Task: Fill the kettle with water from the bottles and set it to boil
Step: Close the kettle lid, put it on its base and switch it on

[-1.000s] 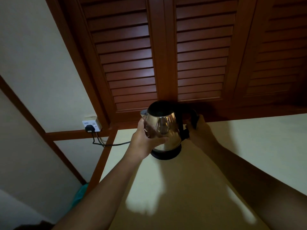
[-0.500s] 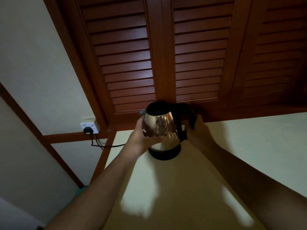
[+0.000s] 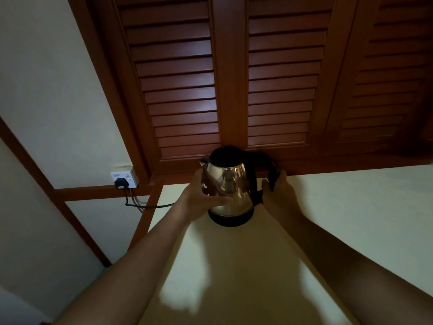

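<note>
Kettle (image 3: 230, 186) upright on black base (image 3: 230, 219) at far edge of table (image 3: 351, 219), near louvred doors (image 3: 178, 90); left hand (image 3: 199, 199) wraps steel body, thumb across front; right hand (image 3: 280, 195) grips black handle (image 3: 273, 177); plug (image 3: 120, 183) in wall socket (image 3: 125, 177) at left

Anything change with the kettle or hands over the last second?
No visible change. The left hand holds the kettle by its body and the right hand grips its handle throughout. The kettle stays upright on the counter, and the plug stays in the wall socket. Only the camera shifts slightly.
</note>
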A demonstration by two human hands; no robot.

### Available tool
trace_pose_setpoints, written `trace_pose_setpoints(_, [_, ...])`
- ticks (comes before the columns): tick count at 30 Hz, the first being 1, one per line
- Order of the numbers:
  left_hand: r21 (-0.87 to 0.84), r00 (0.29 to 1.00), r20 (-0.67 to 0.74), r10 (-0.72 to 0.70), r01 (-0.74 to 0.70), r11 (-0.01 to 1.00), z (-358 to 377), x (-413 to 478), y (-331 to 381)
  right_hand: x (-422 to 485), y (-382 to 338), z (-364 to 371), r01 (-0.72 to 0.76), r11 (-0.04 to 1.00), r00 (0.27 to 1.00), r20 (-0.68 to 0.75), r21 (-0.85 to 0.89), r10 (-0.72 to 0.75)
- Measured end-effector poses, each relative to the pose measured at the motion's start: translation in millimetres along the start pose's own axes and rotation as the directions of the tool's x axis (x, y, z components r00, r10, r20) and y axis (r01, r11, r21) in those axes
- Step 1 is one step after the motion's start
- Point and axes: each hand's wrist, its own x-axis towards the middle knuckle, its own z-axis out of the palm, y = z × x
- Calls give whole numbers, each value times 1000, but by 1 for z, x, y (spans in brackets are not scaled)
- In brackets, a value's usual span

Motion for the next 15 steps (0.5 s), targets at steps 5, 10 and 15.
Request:
trace_pose_setpoints(5, [-2, 999, 4, 39, -39, 999, -1, -3, 0, 4, -2, 0, -10, 1000, 1000, 3, -22, 10])
trace_pose_setpoints(10, [-3, 998, -41, 50, -50, 999, 6, -7, 1, 14, 0, -1, -41, 999, 998, 36, -35, 43])
trace_pose_setpoints(15, [-89, 998, -19, 60, -61, 994, 15, -14, 1, 9, -13, -5, -189, 978, 976, 130, 86, 177])
